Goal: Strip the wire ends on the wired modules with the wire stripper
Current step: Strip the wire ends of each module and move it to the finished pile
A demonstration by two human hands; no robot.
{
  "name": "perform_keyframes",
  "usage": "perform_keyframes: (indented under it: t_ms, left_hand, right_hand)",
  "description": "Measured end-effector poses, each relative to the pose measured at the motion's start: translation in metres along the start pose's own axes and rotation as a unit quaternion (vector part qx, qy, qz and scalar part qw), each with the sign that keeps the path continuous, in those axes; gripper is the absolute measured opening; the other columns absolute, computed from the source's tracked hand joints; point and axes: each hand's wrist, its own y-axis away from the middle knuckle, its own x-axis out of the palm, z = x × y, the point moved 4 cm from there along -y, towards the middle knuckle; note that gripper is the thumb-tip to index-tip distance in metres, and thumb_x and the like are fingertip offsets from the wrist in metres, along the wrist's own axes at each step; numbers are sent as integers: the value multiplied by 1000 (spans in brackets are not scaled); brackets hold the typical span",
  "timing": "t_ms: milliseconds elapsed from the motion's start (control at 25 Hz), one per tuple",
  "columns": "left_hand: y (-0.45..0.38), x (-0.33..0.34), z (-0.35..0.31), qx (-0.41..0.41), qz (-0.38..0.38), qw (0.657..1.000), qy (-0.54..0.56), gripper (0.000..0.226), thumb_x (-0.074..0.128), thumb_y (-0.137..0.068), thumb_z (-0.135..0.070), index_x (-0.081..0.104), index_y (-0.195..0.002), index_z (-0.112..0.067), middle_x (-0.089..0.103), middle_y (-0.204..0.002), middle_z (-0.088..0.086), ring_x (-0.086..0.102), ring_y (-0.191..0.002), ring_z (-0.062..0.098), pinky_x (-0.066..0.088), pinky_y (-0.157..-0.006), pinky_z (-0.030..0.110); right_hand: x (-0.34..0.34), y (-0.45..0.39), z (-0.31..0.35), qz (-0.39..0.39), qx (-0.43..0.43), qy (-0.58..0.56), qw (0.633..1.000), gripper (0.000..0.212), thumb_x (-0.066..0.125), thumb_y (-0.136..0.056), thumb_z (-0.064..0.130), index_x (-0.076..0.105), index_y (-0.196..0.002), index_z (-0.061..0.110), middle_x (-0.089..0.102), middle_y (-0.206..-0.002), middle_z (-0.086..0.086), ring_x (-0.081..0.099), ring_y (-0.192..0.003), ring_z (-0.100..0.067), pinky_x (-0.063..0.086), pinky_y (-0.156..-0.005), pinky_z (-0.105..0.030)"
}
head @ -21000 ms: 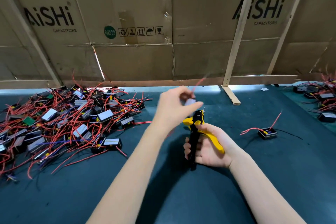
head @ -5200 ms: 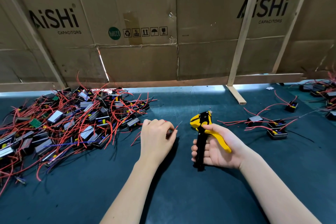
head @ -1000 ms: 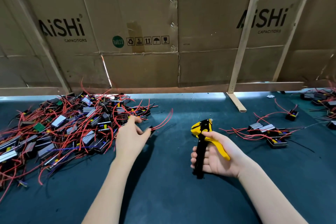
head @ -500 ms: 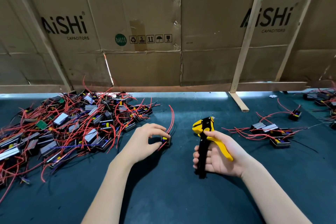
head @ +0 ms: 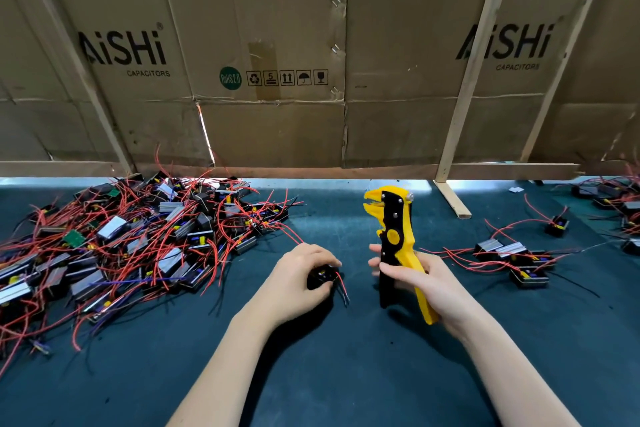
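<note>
My left hand [head: 298, 282] grips a small black wired module [head: 321, 277] low over the dark green mat, its red wires trailing toward the right and down. My right hand [head: 420, 282] holds the yellow and black wire stripper [head: 396, 239] upright by its handles, jaws up and facing left. The module sits a short way left of the stripper's handles, apart from the jaws. A big heap of modules with red wires [head: 131, 246] covers the mat's left side.
Several modules with red wires [head: 512, 258] lie to the right of my right hand, and more sit at the far right edge [head: 616, 198]. A cardboard wall [head: 277, 62] on wooden battens [head: 467, 80] closes the back of the mat [head: 346, 374].
My left hand drew a module out of the heap and brought it toward the stripper. The right hand raised the stripper a little; its jaws stand higher now.
</note>
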Motion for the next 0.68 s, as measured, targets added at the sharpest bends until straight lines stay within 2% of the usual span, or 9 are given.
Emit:
perform_keyframes:
  t_ms: [80,160,280,360,480,560,680]
  left_hand:
    - [0,1,2,-8,3,1000,-13,25,73,-84,-18,72,-109,-19,67,-105,-7,56,-103,14,44,-92,27]
    - [0,0,4,-25,-11,998,-55,23,73,-85,-30,72,-106,-21,66,-99,-6,54,-98,15,43,-89,30]
    - [0,1,6,-40,-28,994,-93,23,70,-86,-41,71,-100,-24,64,-93,-8,54,-93,15,41,-86,32]
    - [1,1,6,-50,-45,997,-41,17,69,-88,-38,72,-97,-25,64,-90,-11,54,-91,13,41,-85,31]
    - [0,2,7,-64,-54,996,26,5,70,-89,-27,74,-90,-24,67,-89,-12,55,-91,9,43,-85,27]
    - [0,3,6,-68,-62,995,41,4,71,-87,-21,73,-84,-22,66,-85,-13,56,-89,6,44,-82,24]
    - [-1,6,7,-84,-74,992,64,7,65,-91,-14,67,-85,-18,62,-84,-11,56,-81,2,39,-73,11]
  right_hand:
    - [-2,2,3,6,-28,29,999,39,70,-78,30,70,-115,19,71,-118,8,65,-111,-10,48,-94,-22]
    - [1,3,4,36,-35,28,998,40,67,-82,29,65,-122,23,72,-116,2,66,-110,-15,49,-92,-19]
    - [9,4,0,61,-8,43,997,35,65,-83,41,71,-112,22,73,-110,-2,66,-107,-20,49,-97,-31]
    - [12,1,-2,43,5,44,998,43,68,-79,48,73,-99,11,73,-100,-5,67,-98,-25,46,-97,-42]
    - [11,1,0,17,12,-12,1000,50,74,-78,50,70,-93,3,69,-86,-14,67,-80,-27,54,-82,-37]
    - [10,3,-3,35,56,-61,996,52,64,-78,52,69,-91,2,68,-85,-18,68,-80,-31,56,-75,-32]
    - [12,7,-9,69,160,-133,976,56,58,-80,55,68,-91,1,67,-87,-20,68,-82,-37,55,-79,-38]
